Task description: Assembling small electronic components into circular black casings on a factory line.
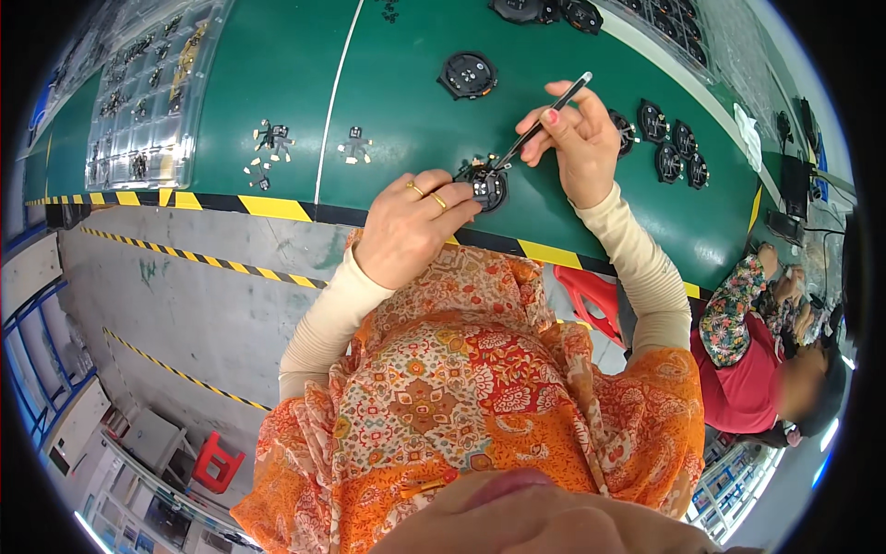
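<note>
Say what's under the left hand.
The green table and striped edge run beneath the left hand; its fingertips cover the left edge of a round black part. Anything else beneath is hidden.

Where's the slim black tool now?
Head view, right of centre: the slim black tool is in the right hand, tip at the round part by the left hand.

This is a factory assembly workshop: a long green-topped workbench (388, 111) edged with yellow-and-black striped tape (275, 208) carries a clear plastic compartment tray (196, 129) and many round black plastic housings (685, 138); striped lines (205, 258) cross the grey floor (212, 309).
</note>
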The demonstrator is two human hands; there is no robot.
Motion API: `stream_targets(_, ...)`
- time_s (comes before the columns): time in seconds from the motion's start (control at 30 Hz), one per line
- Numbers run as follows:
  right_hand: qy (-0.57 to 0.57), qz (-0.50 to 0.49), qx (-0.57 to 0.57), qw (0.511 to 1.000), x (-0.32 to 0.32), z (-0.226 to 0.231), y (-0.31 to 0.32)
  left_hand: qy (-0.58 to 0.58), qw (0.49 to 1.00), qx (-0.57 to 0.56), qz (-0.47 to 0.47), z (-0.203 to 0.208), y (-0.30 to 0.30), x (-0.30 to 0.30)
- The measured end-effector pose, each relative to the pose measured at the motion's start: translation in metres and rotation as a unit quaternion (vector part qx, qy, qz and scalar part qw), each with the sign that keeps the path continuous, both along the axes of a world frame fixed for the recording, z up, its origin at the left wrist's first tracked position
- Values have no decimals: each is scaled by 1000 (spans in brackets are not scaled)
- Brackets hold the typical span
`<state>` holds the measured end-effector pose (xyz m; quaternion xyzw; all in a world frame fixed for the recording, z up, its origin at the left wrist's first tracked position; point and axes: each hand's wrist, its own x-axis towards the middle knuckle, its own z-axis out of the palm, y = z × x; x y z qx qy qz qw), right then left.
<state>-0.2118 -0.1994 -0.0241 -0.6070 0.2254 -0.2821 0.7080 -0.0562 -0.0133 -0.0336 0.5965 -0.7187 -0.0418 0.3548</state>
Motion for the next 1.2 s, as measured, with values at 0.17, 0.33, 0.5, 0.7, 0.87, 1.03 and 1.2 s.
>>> stream_targets(0.17,14,-2,17,1000,-1,0,4,-5,1000,-12,-9,-5,-1,4)
stream_targets(0.33,28,-1,22,999,2,0,3,-6,1000,-15,10,-2,-2,3)
stream_targets(0.5,47,1,17,999,4,2,5,-4,1000,-14,-5,-6,-1,5)
stream_targets(0.7,50,-2,24,998,4,1,4,-16,999,-23,-15,-5,0,6)
stream_targets(0.87,57,-7,15,998,4,4,5,-42,998,-28,-23,-4,1,5)
stream_targets(1.03,5,-75,-212,974,-6,16,18,-50,999,-18,-8,-3,2,2)
stream_targets(1.2,174,55,-503,845,-27,25,44,-57,998,-9,-11,-1,1,0)
